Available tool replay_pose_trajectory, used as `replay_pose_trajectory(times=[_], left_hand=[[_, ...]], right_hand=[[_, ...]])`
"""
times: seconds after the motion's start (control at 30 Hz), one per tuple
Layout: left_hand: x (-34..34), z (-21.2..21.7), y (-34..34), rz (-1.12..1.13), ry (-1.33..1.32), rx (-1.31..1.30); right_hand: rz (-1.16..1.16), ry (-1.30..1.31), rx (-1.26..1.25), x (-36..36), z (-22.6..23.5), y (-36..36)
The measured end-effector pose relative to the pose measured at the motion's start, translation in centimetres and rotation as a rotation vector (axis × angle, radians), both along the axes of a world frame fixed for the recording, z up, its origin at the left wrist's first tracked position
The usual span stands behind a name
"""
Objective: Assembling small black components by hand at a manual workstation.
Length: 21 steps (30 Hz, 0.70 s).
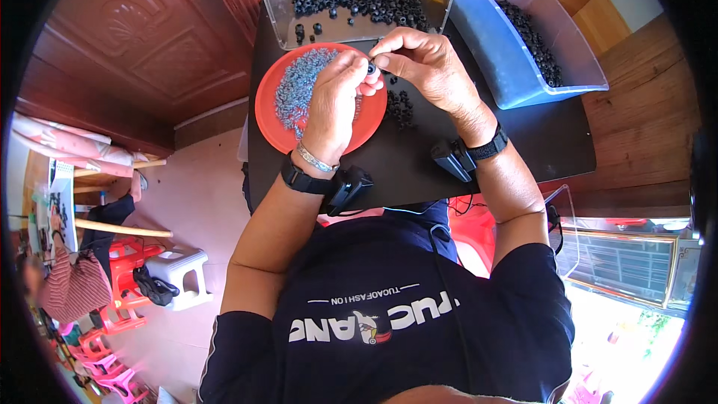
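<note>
My left hand (338, 93) is closed over the red plate, holding a small round black plastic part (371, 69) at its fingertips. From the right, my right hand (430, 67) meets it, thumb and forefinger pinched together at the part's upper edge. Whatever those two fingers grip is too small to make out. Beneath my left hand is the red plate (266, 121), heaped with small silvery metal pieces (295, 93) that look like screws. Several loose black parts (402, 110) lie on the dark table below my right hand.
A clear box (374, 31) with many black parts stands at the table's far side. The bluish translucent bin (482, 49) to its right holds more. Black devices (452, 158) are strapped at my wrists. Another person (78, 284) sits far left, near red and white stools (179, 273).
</note>
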State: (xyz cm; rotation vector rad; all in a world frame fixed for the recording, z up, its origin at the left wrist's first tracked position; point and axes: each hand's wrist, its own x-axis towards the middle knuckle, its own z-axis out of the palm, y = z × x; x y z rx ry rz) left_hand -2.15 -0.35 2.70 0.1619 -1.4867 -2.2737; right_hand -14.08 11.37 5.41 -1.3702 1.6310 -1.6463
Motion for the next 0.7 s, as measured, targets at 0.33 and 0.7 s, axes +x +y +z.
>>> replay_pose_trajectory(times=[0.33, 0.7], left_hand=[[-0.1, -0.5, -0.1, -0.004, 0.004, 0.086], [-0.2, -0.6, 0.2, 0.004, 0.083, 0.255]], right_hand=[[-0.055, 0.169, -0.115, 0.2, -1.2, -0.3], [-0.332, 0.646, -0.278, 1.6, -1.6, -1.2]])
